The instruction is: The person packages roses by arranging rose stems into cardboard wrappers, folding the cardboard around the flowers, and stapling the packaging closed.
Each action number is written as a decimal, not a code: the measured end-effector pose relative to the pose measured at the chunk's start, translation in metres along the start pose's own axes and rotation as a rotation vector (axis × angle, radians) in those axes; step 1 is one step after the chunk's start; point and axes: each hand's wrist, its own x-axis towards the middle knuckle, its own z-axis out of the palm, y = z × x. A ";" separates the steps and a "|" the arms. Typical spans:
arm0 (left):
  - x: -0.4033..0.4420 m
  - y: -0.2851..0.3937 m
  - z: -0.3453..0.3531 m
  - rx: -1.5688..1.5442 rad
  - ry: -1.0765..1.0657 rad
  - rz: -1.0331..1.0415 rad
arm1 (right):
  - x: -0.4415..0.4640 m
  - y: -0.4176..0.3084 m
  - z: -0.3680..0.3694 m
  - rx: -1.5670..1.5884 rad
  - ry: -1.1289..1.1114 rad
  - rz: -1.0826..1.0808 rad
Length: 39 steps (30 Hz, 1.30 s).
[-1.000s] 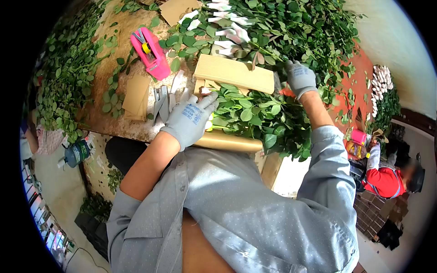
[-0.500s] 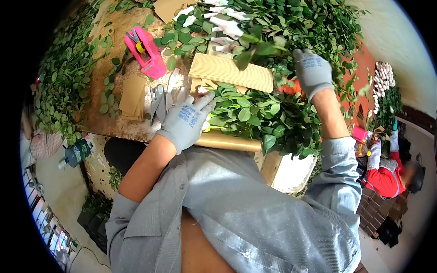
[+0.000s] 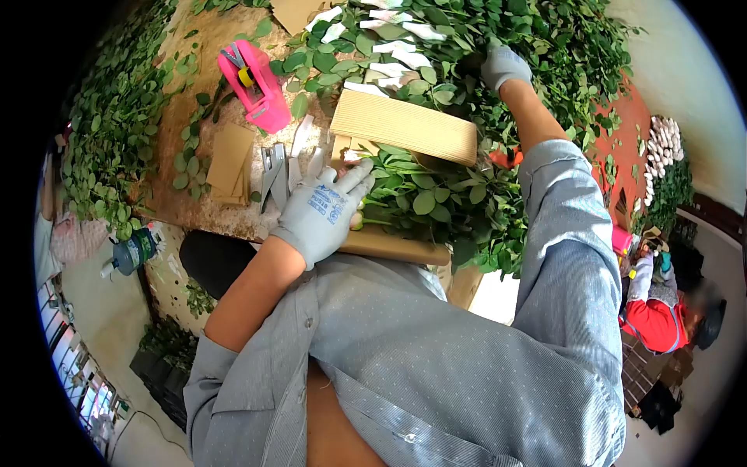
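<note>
Gloved in grey, my left hand [image 3: 323, 210] lies with its fingers spread at the left end of a bundle of leafy stems [image 3: 436, 194]. A corrugated cardboard piece [image 3: 405, 127] lies over the far side of that bundle. My right hand [image 3: 504, 65], also gloved, reaches into the large pile of leafy stems [image 3: 537, 39] at the back; its fingertips are hidden among leaves. White-wrapped flower heads [image 3: 408, 56] lie in a column left of it. A brown paper roll [image 3: 397, 247] lies along the near table edge.
A pink tape dispenser [image 3: 255, 87], metal scissors or blades [image 3: 275, 175] and flat cardboard pieces [image 3: 231, 163] lie on the table's left part. Loose foliage [image 3: 117, 140] covers the far left. Another person in red [image 3: 655, 323] is at the right, near wrapped white flowers [image 3: 663, 148].
My right hand moved right beside the bundle, then up and away into the back pile. The stem that crossed above the cardboard is no longer there. My left hand has barely moved.
</note>
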 end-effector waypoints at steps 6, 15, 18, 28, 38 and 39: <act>0.002 0.001 -0.002 -0.035 -0.028 -0.011 | -0.025 0.003 0.007 -0.129 0.093 -0.177; 0.001 -0.001 -0.002 0.019 -0.089 0.000 | -0.137 -0.003 -0.130 -0.226 0.738 -0.316; 0.001 0.001 -0.007 0.019 -0.089 -0.003 | -0.206 -0.032 -0.152 -0.206 0.579 -0.472; -0.001 -0.004 0.005 -0.026 0.007 0.031 | -0.262 -0.072 -0.029 -0.189 0.109 -0.458; 0.001 -0.003 -0.001 -0.017 -0.041 0.010 | -0.292 -0.128 -0.071 -0.060 0.277 -0.490; 0.000 -0.001 -0.002 0.007 -0.059 0.013 | -0.282 -0.132 -0.061 0.035 0.347 -0.567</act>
